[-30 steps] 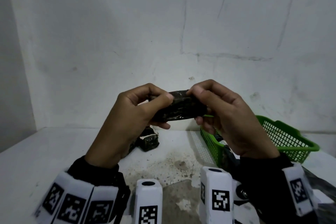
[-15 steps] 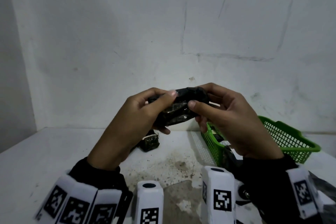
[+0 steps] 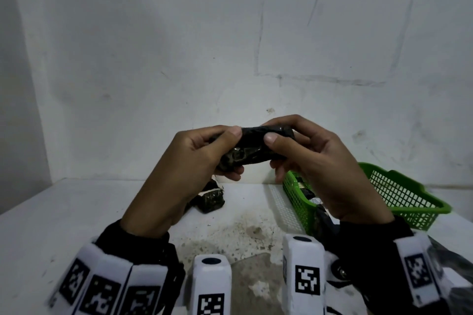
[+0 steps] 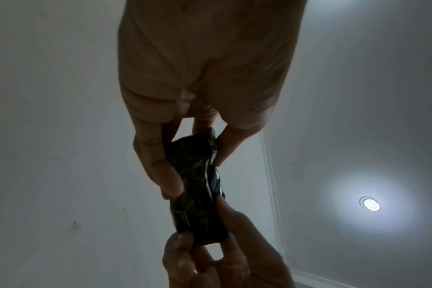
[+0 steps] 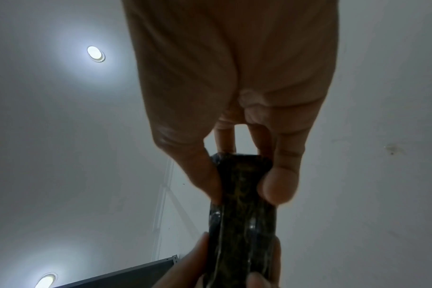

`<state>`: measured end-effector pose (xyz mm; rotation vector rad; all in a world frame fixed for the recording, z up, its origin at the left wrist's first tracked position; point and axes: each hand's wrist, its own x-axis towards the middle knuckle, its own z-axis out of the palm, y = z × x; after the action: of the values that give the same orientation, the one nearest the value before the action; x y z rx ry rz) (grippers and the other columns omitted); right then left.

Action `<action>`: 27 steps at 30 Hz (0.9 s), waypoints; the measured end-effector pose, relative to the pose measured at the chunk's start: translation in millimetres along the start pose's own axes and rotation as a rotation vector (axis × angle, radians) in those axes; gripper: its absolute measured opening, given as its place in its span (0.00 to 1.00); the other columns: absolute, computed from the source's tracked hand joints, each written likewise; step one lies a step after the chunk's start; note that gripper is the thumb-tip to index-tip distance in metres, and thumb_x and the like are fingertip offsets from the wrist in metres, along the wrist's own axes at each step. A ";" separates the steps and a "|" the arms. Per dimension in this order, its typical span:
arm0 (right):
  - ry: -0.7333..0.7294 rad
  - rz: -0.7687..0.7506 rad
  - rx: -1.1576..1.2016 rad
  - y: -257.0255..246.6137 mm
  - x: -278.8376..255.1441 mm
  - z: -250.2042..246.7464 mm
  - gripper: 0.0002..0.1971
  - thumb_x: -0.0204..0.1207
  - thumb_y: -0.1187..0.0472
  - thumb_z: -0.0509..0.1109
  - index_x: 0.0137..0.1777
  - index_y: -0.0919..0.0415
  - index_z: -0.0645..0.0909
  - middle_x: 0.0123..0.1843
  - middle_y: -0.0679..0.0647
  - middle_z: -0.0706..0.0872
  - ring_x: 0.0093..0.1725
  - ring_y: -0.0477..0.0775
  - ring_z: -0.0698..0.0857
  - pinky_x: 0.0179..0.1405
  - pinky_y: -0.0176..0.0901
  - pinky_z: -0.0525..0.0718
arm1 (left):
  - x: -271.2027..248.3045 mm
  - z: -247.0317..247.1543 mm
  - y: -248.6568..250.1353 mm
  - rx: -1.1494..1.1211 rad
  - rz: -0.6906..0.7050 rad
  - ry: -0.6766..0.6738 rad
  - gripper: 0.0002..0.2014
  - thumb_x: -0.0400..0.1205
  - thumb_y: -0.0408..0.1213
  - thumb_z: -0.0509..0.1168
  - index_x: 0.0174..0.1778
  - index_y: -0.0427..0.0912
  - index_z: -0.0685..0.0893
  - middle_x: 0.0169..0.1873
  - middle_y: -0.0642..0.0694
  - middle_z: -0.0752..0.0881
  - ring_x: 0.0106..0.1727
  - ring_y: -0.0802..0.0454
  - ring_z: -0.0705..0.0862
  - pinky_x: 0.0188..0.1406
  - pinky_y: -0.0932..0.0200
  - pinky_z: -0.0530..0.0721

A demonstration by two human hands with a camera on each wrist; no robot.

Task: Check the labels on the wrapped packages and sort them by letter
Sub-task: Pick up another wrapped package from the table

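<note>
while the left hand (image 3: 194,161) and right hand (image 3: 314,161) each grip an end of a dark wrapped package (image 3: 252,147), another package (image 3: 211,199) lies on the surface (image 3: 64,212) beside a green basket (image 3: 409,199).

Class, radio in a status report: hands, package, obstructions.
Left hand and right hand both grip dark wrapped package, raised above table. No label showing. Nothing in the way.

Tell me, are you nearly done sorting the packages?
Probably not yet. Some dark wrapped packages already sit on the white table, perhaps sorted. Both hands, left and right, hold one dark plastic-wrapped package, no label showing. The green plastic basket still holds more.
</note>
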<state>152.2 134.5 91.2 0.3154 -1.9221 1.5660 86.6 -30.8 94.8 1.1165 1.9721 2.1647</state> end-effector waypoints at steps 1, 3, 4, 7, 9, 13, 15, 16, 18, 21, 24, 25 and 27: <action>-0.005 0.019 0.009 -0.6 -0.7 -0.4 0.08 0.69 0.57 0.76 0.47 0.58 0.89 0.40 0.66 0.88 0.31 0.52 0.83 0.30 0.40 0.83 | 0.4 -0.8 -1.0 0.016 0.011 0.007 0.12 0.79 0.42 0.66 0.48 0.41 0.92 0.38 0.38 0.91 0.34 0.46 0.87 0.42 0.54 0.88; 0.009 0.008 0.003 -1.3 -1.1 -0.7 0.08 0.69 0.59 0.77 0.47 0.59 0.89 0.40 0.67 0.88 0.31 0.51 0.83 0.30 0.39 0.83 | -0.1 -2.6 -1.6 0.035 0.016 -0.001 0.16 0.73 0.48 0.67 0.49 0.42 0.91 0.39 0.38 0.91 0.36 0.45 0.88 0.48 0.50 0.87; 0.017 -0.008 -0.006 -1.8 -1.2 -0.8 0.06 0.71 0.63 0.77 0.47 0.60 0.88 0.39 0.67 0.88 0.30 0.51 0.83 0.31 0.39 0.84 | -0.4 -2.7 -1.3 0.043 0.013 -0.014 0.19 0.71 0.51 0.67 0.49 0.42 0.91 0.39 0.39 0.91 0.36 0.45 0.88 0.50 0.49 0.87; 0.022 -0.023 -0.027 -1.9 -1.6 -1.9 0.06 0.73 0.69 0.76 0.47 0.60 0.88 0.40 0.66 0.88 0.31 0.51 0.83 0.32 0.40 0.84 | -1.4 -1.6 -0.7 0.069 0.026 -0.038 0.21 0.69 0.51 0.67 0.50 0.42 0.90 0.42 0.40 0.92 0.37 0.49 0.89 0.49 0.55 0.87; -0.004 0.007 -0.005 -4.4 -1.8 -2.4 0.06 0.71 0.63 0.77 0.48 0.58 0.88 0.45 0.68 0.88 0.32 0.54 0.84 0.32 0.41 0.84 | -2.0 -1.8 0.0 0.083 0.049 -0.028 0.20 0.68 0.50 0.67 0.52 0.44 0.90 0.43 0.43 0.91 0.37 0.51 0.89 0.46 0.60 0.86; -0.005 0.025 0.078 -7.4 -2.0 -4.1 0.13 0.64 0.56 0.75 0.47 0.62 0.88 0.42 0.64 0.87 0.35 0.57 0.86 0.33 0.42 0.85 | -5.0 -3.8 0.9 0.118 0.037 -0.080 0.24 0.65 0.50 0.70 0.58 0.52 0.87 0.52 0.54 0.89 0.44 0.49 0.91 0.51 0.59 0.88; 0.009 0.010 0.090 -6.1 -2.2 -5.7 0.13 0.62 0.61 0.77 0.48 0.61 0.88 0.43 0.59 0.88 0.36 0.56 0.88 0.38 0.42 0.87 | -4.3 -2.4 -0.9 0.073 0.005 -0.104 0.25 0.65 0.48 0.70 0.60 0.48 0.86 0.54 0.49 0.89 0.47 0.48 0.91 0.46 0.62 0.88; 0.006 0.010 0.096 -5.1 -2.2 -6.0 0.15 0.61 0.62 0.78 0.49 0.60 0.88 0.45 0.57 0.88 0.38 0.55 0.88 0.40 0.43 0.87 | -3.6 -1.4 -2.0 0.055 -0.014 -0.103 0.24 0.67 0.47 0.70 0.59 0.44 0.86 0.53 0.45 0.90 0.47 0.47 0.91 0.43 0.64 0.88; -0.005 0.016 0.089 -4.5 -2.5 -5.8 0.19 0.62 0.64 0.78 0.55 0.58 0.87 0.47 0.55 0.88 0.40 0.55 0.89 0.44 0.44 0.88 | -1.4 0.3 -4.0 0.063 -0.023 -0.073 0.17 0.73 0.41 0.72 0.57 0.41 0.86 0.49 0.41 0.91 0.45 0.48 0.92 0.41 0.67 0.86; 0.000 0.048 0.076 -5.9 -2.0 -3.6 0.23 0.63 0.61 0.79 0.61 0.56 0.86 0.50 0.59 0.91 0.41 0.57 0.90 0.48 0.46 0.90 | -0.8 -0.3 -3.9 0.088 0.033 -0.016 0.13 0.72 0.38 0.73 0.53 0.43 0.87 0.45 0.44 0.92 0.43 0.47 0.91 0.43 0.64 0.87; 0.020 0.064 0.084 -5.7 -1.0 -2.9 0.22 0.60 0.58 0.79 0.55 0.64 0.88 0.43 0.61 0.92 0.34 0.56 0.89 0.43 0.43 0.89 | -2.8 -1.1 -0.7 0.094 0.083 -0.011 0.18 0.65 0.45 0.72 0.51 0.47 0.87 0.45 0.45 0.92 0.46 0.45 0.91 0.51 0.56 0.87; 0.025 0.060 0.084 -5.9 -1.0 -3.2 0.21 0.60 0.58 0.78 0.54 0.66 0.88 0.41 0.60 0.92 0.33 0.57 0.89 0.41 0.42 0.88 | -3.3 -0.8 -0.3 0.091 0.077 -0.020 0.18 0.65 0.46 0.72 0.51 0.47 0.87 0.45 0.45 0.92 0.45 0.45 0.91 0.51 0.56 0.87; 0.025 0.051 0.073 -6.3 -1.5 -3.9 0.20 0.60 0.60 0.78 0.53 0.68 0.87 0.41 0.60 0.91 0.33 0.57 0.88 0.39 0.41 0.88 | -3.2 0.6 -0.9 0.081 0.044 -0.044 0.14 0.70 0.45 0.71 0.51 0.47 0.87 0.43 0.42 0.91 0.42 0.46 0.91 0.47 0.57 0.88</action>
<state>158.1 136.2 95.7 0.2789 -1.8706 1.6680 88.9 -31.5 92.4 1.2182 2.0526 2.0787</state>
